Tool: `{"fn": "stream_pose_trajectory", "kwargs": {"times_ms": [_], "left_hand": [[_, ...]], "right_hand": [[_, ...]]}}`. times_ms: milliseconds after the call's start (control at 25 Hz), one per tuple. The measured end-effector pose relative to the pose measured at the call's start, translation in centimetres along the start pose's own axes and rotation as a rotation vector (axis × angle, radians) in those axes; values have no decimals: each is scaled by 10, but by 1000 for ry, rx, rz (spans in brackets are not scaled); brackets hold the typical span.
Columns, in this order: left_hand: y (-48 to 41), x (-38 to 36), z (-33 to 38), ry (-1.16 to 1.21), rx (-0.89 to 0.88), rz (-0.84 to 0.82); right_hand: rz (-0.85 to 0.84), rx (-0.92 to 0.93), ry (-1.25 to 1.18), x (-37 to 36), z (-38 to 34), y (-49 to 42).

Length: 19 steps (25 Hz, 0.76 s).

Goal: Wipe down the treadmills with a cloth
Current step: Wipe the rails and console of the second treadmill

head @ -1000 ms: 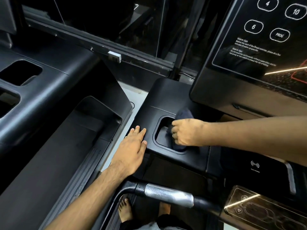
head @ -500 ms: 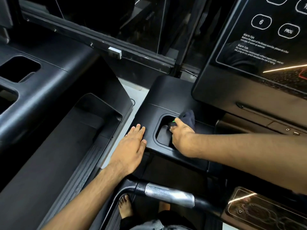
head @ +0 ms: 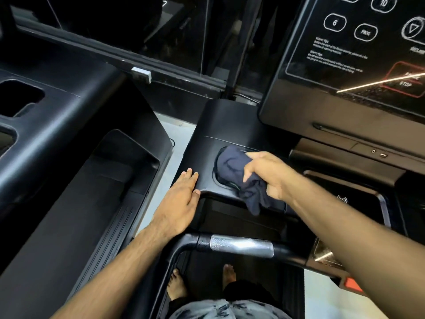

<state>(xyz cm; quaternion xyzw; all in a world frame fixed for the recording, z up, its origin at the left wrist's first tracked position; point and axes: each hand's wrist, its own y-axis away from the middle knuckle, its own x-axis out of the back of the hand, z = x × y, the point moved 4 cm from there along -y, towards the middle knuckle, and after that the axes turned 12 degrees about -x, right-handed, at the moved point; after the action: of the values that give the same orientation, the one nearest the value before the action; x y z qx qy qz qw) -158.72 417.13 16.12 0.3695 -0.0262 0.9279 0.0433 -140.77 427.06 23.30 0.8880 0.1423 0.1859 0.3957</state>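
We note our right hand pinching the dark cloth bunched in the treadmill's cup-holder recess beneath its fingers, while our left hand lies flat, fingers together, just beside it.

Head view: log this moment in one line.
right hand: grips cloth | cloth: in cup holder, tail over edge | left hand: flat on console
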Motion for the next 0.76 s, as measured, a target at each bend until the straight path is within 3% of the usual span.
{"fn": "stream_pose_trajectory", "kwargs": {"times_ms": [40, 80, 160, 200, 240, 320, 440, 680, 760], "left_hand": [[4, 0, 0, 39, 12, 18], [8, 0, 0, 100, 42, 49], [21, 1, 1, 262, 136, 147], [27, 1, 3, 309, 168, 185], [32, -1, 5, 302, 183, 202], [43, -6, 13, 201, 193, 186], [57, -14, 27, 31, 190, 153], [82, -28, 35, -201, 163, 87], [83, -25, 29, -233, 154, 37]], "right_hand": [[34, 129, 41, -5, 3, 0], [134, 349, 268, -9, -1, 5], [276, 1038, 1157, -31, 1, 19], [201, 1257, 1536, -35, 15, 19], [73, 1360, 1836, -33, 31, 16], [-99, 1382, 2141, -28, 47, 9], [-99, 1359, 2329, -45, 43, 4], [-172, 1376, 2467, 8, 71, 11], [-121, 1369, 2438, -7, 64, 11]]}}
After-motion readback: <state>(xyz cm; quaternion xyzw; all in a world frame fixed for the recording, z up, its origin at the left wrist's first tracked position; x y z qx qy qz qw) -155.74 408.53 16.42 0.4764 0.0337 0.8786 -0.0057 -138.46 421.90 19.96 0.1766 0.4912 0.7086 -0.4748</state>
